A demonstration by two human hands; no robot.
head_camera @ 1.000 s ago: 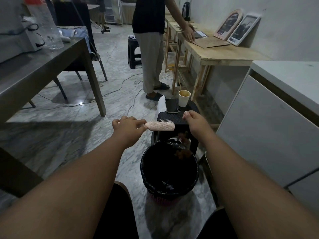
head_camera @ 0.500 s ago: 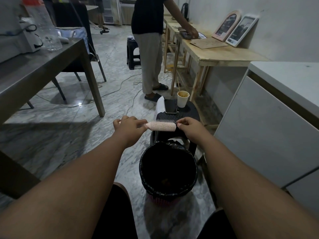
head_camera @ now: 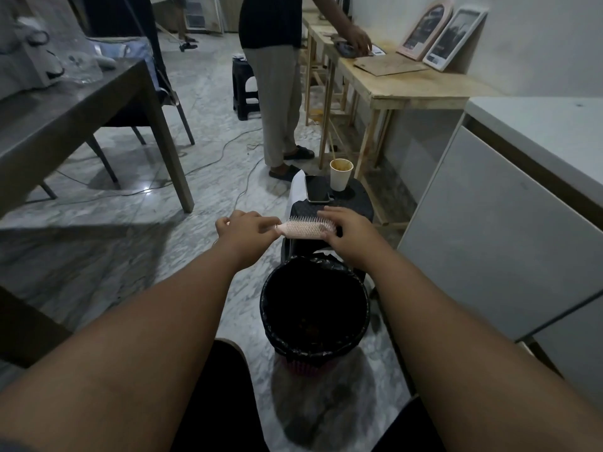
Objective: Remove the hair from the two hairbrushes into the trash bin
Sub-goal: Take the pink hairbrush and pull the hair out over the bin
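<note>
A pink hairbrush [head_camera: 301, 229] is held level above the floor, bristles pointing up. My left hand [head_camera: 245, 234] grips its handle. My right hand [head_camera: 347, 234] covers the far end of the brush head, with thumb and fingers closed around the tip and the bristles there. Below and slightly toward me stands the trash bin [head_camera: 315, 309], lined with a black bag, with some brownish hair deep inside. Only one hairbrush is in view.
A black stool [head_camera: 357, 203] behind the brush carries a phone [head_camera: 316, 189] and a paper cup [head_camera: 340, 174]. A person [head_camera: 277, 83] stands at a wooden table [head_camera: 408, 89]. A grey table [head_camera: 81, 112] is on the left, a white cabinet [head_camera: 509, 223] on the right.
My right hand has come in from the right, away from the bin's side, and now closes over the far end of the brush head. The brush stays level in my left hand.
</note>
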